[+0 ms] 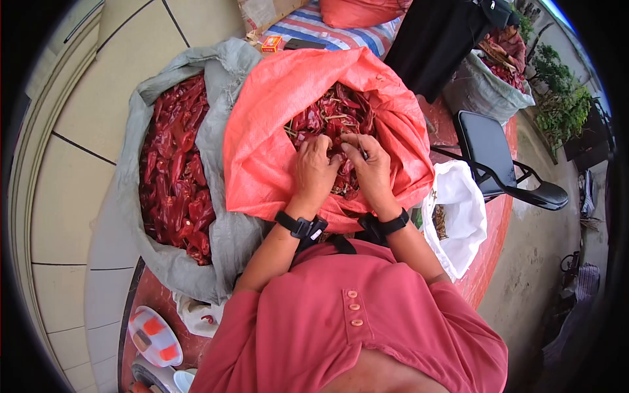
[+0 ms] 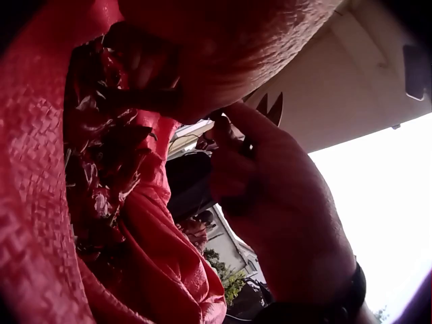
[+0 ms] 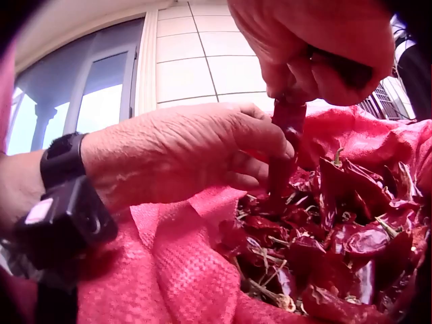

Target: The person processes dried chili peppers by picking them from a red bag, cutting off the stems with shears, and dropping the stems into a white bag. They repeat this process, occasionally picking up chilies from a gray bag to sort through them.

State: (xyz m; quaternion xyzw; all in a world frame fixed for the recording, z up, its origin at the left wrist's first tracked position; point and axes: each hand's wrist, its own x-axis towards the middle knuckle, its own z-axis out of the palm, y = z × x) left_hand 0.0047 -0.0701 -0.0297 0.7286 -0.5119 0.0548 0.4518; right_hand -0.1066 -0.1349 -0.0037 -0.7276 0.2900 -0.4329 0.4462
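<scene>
Over the open red sack (image 1: 268,137), the left hand (image 1: 316,171) and right hand (image 1: 371,171) meet with their fingertips close together. In the right wrist view, the left hand (image 3: 185,150) pinches a dark red dried pepper (image 3: 289,125) held upright, and the fingertips of the right hand (image 3: 317,50) touch its upper end. Something dark lies within the right hand's curled fingers; two pointed tips (image 2: 271,109) stick out behind that hand (image 2: 287,209) in the left wrist view, like small scissors. Broken dried peppers and stems (image 3: 337,236) fill the sack below.
A grey sack (image 1: 229,85) of whole red peppers (image 1: 173,170) stands at the left. To the right are a white bag (image 1: 468,223) and a black folding chair (image 1: 485,147). Another person sits behind a pale sack (image 1: 488,92). A plate (image 1: 154,337) lies at lower left.
</scene>
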